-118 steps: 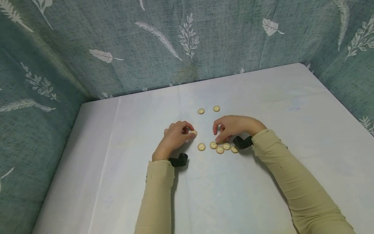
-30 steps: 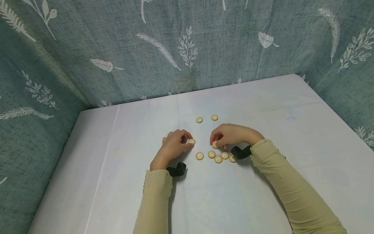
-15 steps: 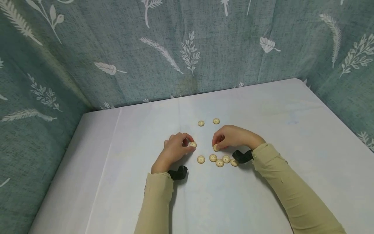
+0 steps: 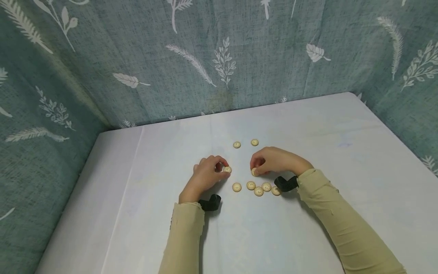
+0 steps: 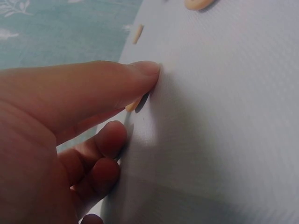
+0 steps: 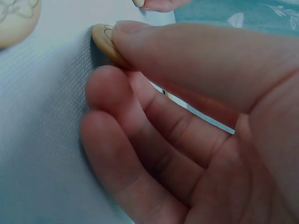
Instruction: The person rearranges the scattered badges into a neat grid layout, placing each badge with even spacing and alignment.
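Note:
My left hand (image 4: 207,174) has a pale wooden button (image 4: 227,169) between thumb and index finger at the table's surface. In the left wrist view the thumb (image 5: 135,77) covers most of that button (image 5: 133,104). To its right, my right hand (image 4: 273,160) pinches another round button (image 4: 254,172). The right wrist view shows this button (image 6: 103,39) tilted under the thumb, with dark lines on its face. Below the hands, a single button (image 4: 237,187) lies apart, and a cluster of several more (image 4: 259,191) lies near the right wrist.
Two buttons (image 4: 237,145) (image 4: 254,142) lie side by side beyond the hands. A white cloth covers the table (image 4: 137,213). Green leaf-patterned fabric (image 4: 191,72) stands along the back and sides. A black wrist camera (image 4: 286,184) overhangs the cluster's right end.
My right hand, earlier with thumb and finger spread by the cluster, now pinches a button just above it. My left hand stays at its button. The head view has tilted up slightly.

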Action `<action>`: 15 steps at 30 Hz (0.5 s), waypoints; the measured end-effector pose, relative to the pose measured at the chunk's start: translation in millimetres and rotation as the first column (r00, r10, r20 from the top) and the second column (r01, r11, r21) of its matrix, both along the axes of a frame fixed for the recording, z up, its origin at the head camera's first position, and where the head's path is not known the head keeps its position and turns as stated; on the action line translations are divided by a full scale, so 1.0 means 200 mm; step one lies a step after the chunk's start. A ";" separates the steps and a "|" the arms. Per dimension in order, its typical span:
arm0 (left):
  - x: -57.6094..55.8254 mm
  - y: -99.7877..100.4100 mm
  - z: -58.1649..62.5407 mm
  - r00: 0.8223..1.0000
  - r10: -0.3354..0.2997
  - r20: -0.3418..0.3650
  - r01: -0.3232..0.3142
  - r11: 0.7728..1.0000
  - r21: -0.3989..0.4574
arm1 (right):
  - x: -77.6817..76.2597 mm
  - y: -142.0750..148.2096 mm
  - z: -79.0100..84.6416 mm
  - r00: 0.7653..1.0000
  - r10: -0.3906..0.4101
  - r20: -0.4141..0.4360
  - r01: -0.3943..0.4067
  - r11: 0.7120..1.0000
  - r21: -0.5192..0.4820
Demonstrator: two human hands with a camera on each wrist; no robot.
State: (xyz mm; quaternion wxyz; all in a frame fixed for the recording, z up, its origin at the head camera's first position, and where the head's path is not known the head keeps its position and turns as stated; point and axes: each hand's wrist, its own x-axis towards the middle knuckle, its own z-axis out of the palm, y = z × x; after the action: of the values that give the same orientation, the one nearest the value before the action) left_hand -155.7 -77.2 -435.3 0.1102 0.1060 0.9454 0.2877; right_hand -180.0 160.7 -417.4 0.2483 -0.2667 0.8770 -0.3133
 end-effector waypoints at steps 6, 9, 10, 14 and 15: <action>0.00 0.00 -0.01 1.000 -0.001 -0.006 0.001 1.000 0.000 | 0.00 0.01 -0.01 0.999 0.025 -0.024 -0.026 0.999 -0.031; 0.00 0.00 -0.01 1.000 0.002 0.001 -0.002 1.000 -0.001 | 0.00 0.02 -0.01 1.000 0.013 -0.008 -0.013 1.000 -0.025; 0.00 0.00 -0.01 1.000 0.001 0.004 -0.001 1.000 -0.001 | 0.00 0.02 -0.01 1.000 0.010 -0.002 -0.010 1.000 -0.023; 0.00 0.00 -0.02 1.000 -0.007 -0.002 0.007 1.000 0.001 | 0.00 0.02 0.00 0.999 -0.032 0.032 0.033 0.999 -0.003; -0.01 0.00 -0.02 1.000 -0.005 -0.005 0.005 1.000 0.001 | 0.00 0.02 0.00 0.999 -0.036 0.035 0.036 0.999 -0.005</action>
State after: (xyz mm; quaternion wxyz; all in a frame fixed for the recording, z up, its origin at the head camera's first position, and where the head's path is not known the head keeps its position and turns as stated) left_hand -156.9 -77.6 -439.0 0.1086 0.1094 0.9453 0.2874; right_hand -181.0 165.5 -417.7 0.2573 -0.2461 0.8763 -0.3246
